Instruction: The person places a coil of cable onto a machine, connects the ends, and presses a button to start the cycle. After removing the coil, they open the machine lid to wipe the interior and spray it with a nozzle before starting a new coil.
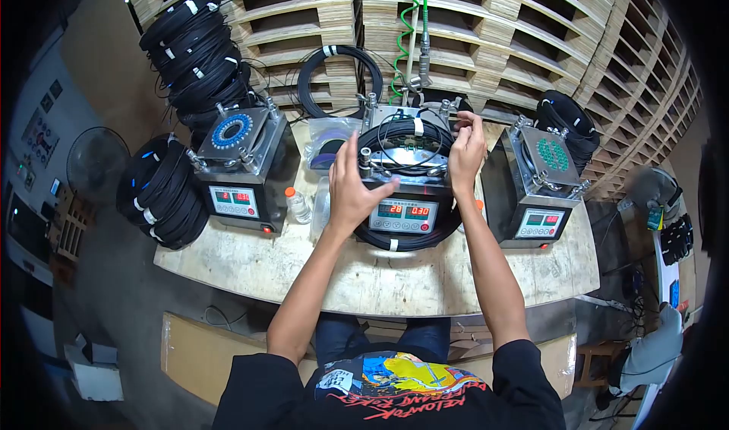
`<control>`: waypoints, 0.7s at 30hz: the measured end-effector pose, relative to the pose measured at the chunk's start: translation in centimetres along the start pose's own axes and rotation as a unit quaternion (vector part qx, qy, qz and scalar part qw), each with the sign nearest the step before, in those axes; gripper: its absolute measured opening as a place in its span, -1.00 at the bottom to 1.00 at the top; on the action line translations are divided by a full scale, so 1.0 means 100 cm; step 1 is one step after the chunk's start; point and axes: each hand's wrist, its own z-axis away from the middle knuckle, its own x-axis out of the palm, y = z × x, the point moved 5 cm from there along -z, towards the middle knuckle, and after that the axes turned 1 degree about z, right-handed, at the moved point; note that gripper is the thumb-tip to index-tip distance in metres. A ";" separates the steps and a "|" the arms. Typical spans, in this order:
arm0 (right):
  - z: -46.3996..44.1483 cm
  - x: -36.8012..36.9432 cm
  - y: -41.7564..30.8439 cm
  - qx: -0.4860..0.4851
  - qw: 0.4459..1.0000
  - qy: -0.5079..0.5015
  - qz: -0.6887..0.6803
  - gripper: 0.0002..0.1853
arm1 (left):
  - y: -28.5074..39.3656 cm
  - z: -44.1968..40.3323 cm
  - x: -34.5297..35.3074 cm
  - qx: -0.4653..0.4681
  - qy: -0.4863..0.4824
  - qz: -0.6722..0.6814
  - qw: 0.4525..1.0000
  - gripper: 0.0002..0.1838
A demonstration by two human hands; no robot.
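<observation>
In the middle of the bench stands a metal machine [414, 178] with a lit red and blue-green display [402, 215]. A coil of black cable [395, 241], bound with white ties, is looped around it, over its top and below the display. At the machine's left side is my left hand [352, 188], fingers raised and thumb spread to the right over the front edge. My right hand [465, 155] is at the upper right corner beside the coil, with its fingers bent but apart. Whether either palm touches the cable I cannot tell.
Similar machines stand left [231, 168] and right [541, 179] on the wooden bench [364, 282]. Stacked black cable coils [201, 65] rise at the back left. A small orange-capped bottle [298, 206] is near my left hand. Pallets [501, 20] line the back; a person [657, 346] sits far right.
</observation>
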 end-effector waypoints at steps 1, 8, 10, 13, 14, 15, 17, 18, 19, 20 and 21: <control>0.000 0.001 0.000 0.006 1.000 0.000 -0.003 -0.76 | 0.002 0.000 0.003 0.002 -0.002 -0.044 0.999 -0.04; 0.001 -0.001 0.002 -0.001 1.000 0.002 -0.011 -0.75 | -0.025 0.010 0.003 0.062 0.033 0.024 0.997 -0.22; 0.002 0.000 0.003 0.004 1.000 -0.003 -0.008 -0.75 | -0.036 0.014 0.003 0.062 0.063 0.128 0.988 -0.42; 0.002 0.000 0.002 0.008 1.000 0.004 -0.024 -0.76 | -0.051 0.016 0.004 -0.047 0.112 0.260 0.958 -0.49; 0.003 -0.001 0.002 0.009 1.000 0.004 -0.024 -0.76 | -0.051 0.018 0.005 -0.060 0.111 0.272 0.954 -0.54; 0.003 -0.001 0.002 0.007 1.000 0.003 -0.012 -0.76 | -0.050 0.017 0.004 -0.060 0.110 0.272 0.954 -0.54; 0.002 -0.001 0.001 0.004 1.000 0.002 0.000 -0.77 | -0.036 0.017 -0.006 0.066 0.172 0.032 0.982 -0.61; 0.003 -0.001 0.000 0.002 1.000 0.006 -0.003 -0.77 | -0.041 0.019 -0.007 0.047 0.223 0.016 0.973 -0.68; 0.003 -0.001 0.000 0.001 1.000 0.010 -0.005 -0.78 | -0.049 0.023 -0.006 -0.014 0.239 0.003 0.971 -0.72; 0.002 -0.001 0.002 -0.004 1.000 0.012 -0.003 -0.79 | -0.055 0.027 -0.004 -0.036 0.202 -0.020 0.979 -0.74; 0.003 -0.001 0.001 -0.004 1.000 0.012 -0.003 -0.79 | -0.058 0.029 -0.003 -0.057 0.164 -0.044 0.984 -0.76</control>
